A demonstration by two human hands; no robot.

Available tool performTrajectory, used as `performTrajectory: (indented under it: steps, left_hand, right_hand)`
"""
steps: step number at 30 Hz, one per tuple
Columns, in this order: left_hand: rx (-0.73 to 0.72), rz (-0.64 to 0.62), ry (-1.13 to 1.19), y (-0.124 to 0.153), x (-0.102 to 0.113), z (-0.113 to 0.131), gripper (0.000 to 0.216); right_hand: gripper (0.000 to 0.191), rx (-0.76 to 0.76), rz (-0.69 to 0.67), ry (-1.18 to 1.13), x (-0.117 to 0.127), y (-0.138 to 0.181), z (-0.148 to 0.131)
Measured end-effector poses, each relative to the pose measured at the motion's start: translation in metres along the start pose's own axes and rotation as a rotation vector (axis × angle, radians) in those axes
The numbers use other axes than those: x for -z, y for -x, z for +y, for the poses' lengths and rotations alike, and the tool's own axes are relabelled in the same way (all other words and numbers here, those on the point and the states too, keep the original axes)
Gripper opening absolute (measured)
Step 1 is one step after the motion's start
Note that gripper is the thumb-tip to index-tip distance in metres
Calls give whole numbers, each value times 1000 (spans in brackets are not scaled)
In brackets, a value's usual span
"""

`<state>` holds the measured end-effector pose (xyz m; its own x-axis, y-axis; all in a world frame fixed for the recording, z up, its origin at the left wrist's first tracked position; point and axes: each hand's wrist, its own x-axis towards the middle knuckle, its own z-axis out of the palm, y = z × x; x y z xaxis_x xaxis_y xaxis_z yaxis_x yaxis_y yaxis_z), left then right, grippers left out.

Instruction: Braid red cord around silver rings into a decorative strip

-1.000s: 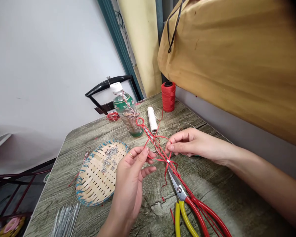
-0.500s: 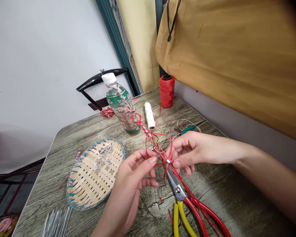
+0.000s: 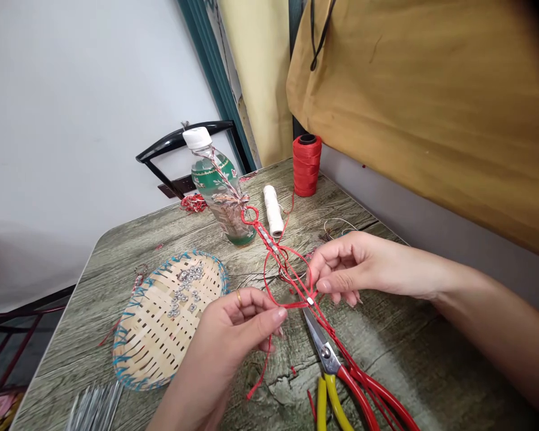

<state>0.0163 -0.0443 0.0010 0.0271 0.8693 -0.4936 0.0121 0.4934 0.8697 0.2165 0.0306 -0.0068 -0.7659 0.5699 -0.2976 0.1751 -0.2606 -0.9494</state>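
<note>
1. The red cord work lies at the centre, slanting down the table in front of you, a row of small silvery pieces along its upper part.
2. At its far end, a red ring meets the ties around a clear bottle with a white cap and green band.
3. Lower down, a small pale, shiny piece sits on the cords, between your hands, with loose loops curving out on both sides.
4. Your left hand has thumb and forefinger pinched together on the left loop; a cord end hangs below.
5. Your right hand has thumb and forefinger closed on red cord beside the shiny piece, other fingers curled.
6. Beneath the lower cords lie red-handled scissors, with yellow handles just beside them.
7. Left of your left hand, a woven basket holds small metal pieces; thin metal rods lie nearer you.
8. Beyond stand a white spool, tilted in view, and an upright red spool.
</note>
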Motion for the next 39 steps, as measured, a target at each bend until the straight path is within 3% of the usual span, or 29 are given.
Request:
performTrajectory:
  steps: [19,21,24,26,27,30,33,36,39]
  left_hand:
    - [-121,278,95,2,34,6,11]
    - [-168,337,26,1,33,4,9]
    - [-293,446,-97,-1,28,4,11]
    - [-353,444,-148,-4,22,5,12]
    - [-370,408,-167,-5,18,6,15]
    - [-365,271,-195,-7,6,10,19]
    - [-299,169,-152,-10,-3,12,18]
    - [-272,150,-120,-13,-6,11,14]
    - [-273,180,-134,-15,-4,9,13]
  right_hand:
    - [24,184,542,131,17,-3,-10]
    - [25,179,579,233,21,-1,-11]
    - [25,188,725,599,22,1,-14]
    - [26,233,812,794,17,2,-18]
    - [27,259,809,815,13,1,-21]
    - [34,245,500,625,1,-6,-27]
    - [29,214,262,469,-6,-17,-26]
    - [20,190,175,336,-5,-26,-22]
    - [13,194,175,278,-1,-29,-19]
